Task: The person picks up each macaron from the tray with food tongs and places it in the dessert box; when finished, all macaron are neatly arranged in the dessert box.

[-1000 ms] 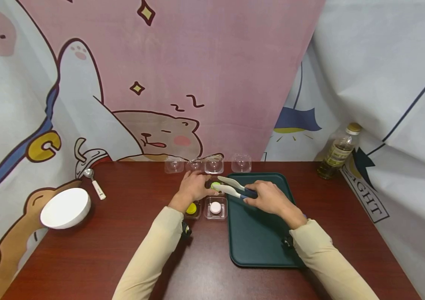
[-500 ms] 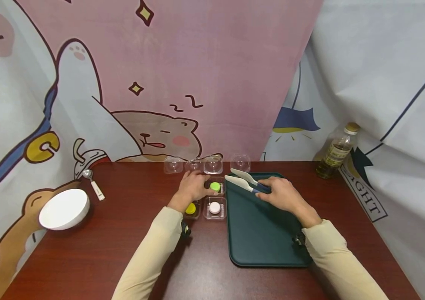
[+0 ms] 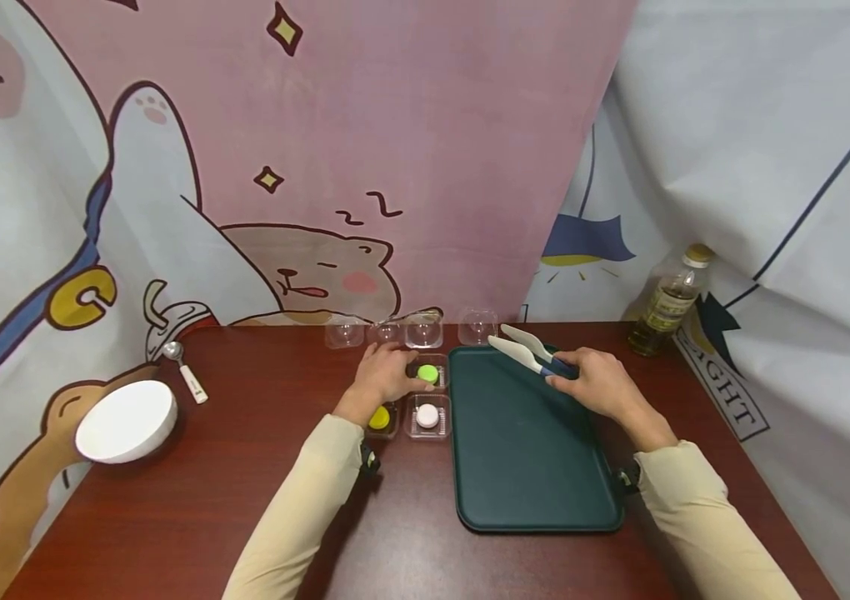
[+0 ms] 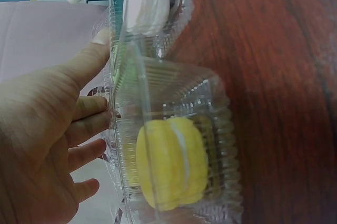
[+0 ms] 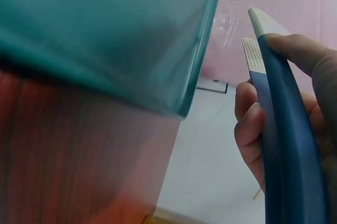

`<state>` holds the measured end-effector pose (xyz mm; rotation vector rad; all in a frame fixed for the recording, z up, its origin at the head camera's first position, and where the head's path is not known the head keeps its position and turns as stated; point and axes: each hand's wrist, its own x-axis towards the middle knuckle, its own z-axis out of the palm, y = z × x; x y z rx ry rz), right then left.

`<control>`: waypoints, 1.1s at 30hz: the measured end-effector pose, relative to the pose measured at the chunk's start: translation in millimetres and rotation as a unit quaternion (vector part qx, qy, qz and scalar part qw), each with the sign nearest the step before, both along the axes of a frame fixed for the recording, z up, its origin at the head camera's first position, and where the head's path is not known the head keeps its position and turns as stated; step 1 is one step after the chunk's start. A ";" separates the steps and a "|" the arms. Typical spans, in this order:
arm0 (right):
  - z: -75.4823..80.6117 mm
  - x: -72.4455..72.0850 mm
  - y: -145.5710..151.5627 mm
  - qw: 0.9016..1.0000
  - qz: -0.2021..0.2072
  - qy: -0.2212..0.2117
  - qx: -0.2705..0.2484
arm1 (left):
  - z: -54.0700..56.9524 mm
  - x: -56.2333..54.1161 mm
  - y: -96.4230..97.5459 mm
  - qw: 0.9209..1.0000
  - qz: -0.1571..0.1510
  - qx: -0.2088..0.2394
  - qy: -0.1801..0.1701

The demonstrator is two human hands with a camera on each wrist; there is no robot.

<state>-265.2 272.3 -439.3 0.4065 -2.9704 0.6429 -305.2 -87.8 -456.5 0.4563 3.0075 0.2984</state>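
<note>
My left hand (image 3: 383, 375) lies over the back of a cluster of clear plastic boxes, its thumb at the edge of the box (image 3: 442, 359) with a green macaron (image 3: 428, 374). In the left wrist view its fingers are loosely spread and touch the box wall. A yellow macaron (image 4: 174, 163) and a pale pink macaron (image 3: 427, 416) sit in the front boxes; whatever is under the hand is hidden. My right hand (image 3: 605, 383) grips the blue handles of white-tipped tongs (image 3: 518, 350) above the back of the dark green tray (image 3: 530, 467). Nothing shows between the tong tips, which stand apart.
Several clear plastic lids (image 3: 423, 330) stand along the back edge by the cloth wall. An oil bottle (image 3: 668, 304) is at the back right. On the left are a white bowl (image 3: 127, 421) and a scoop (image 3: 188, 375) with a white handle.
My right hand has drawn the tongs away from the green macaron, to the right and over the tray. My left hand has stayed at the boxes.
</note>
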 end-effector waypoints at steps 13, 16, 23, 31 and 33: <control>-8.2 0.2 36.6 0.999 -0.044 -0.013 0.005 | 0.4 -0.4 1.0 1.000 0.003 0.003 -0.005; -9.7 -0.6 43.4 0.998 -0.055 -0.022 0.006 | 0.6 0.2 0.4 1.000 0.002 0.005 -0.005; -15.3 -2.0 57.2 0.997 -0.073 -0.027 0.018 | 0.2 0.2 0.2 1.000 0.000 -0.001 -0.001; -23.1 -3.8 70.8 0.994 -0.093 -0.043 0.025 | -0.5 -1.0 0.4 1.000 0.001 -0.003 -0.004; -25.2 -4.3 74.2 0.994 -0.096 -0.049 0.024 | -1.5 -1.4 0.2 1.000 0.001 -0.005 -0.004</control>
